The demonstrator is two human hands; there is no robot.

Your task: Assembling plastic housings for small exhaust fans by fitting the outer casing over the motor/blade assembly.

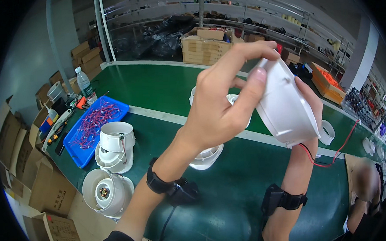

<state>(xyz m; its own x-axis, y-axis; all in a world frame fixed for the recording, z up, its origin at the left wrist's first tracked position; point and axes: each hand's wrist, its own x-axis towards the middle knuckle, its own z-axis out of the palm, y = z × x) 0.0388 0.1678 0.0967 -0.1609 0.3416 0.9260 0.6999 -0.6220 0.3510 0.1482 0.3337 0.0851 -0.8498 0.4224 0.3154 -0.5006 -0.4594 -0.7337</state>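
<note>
Both my hands hold up a white plastic round housing [284, 104], tilted, above the green table. My left hand [224, 97] pinches its upper left rim between thumb and fingers. Around its far right side curls my right hand [310, 99], partly hidden by the housing. Thin red and black wires [330, 163] hang from the housing's lower edge, their loose end reaching right. Beneath my left forearm a similar white housing [207, 158] shows in part. Farther back, more white parts are mostly hidden by my left hand.
At the left stand white fan housings [108, 192] beside a blue tray [82, 157] of red and purple wires. A water bottle [84, 84] and tools lie behind. A white ring [327, 132] sits at right. Another person's arm [358, 210] is at the lower right. Cardboard boxes [52, 186] crowd the left floor.
</note>
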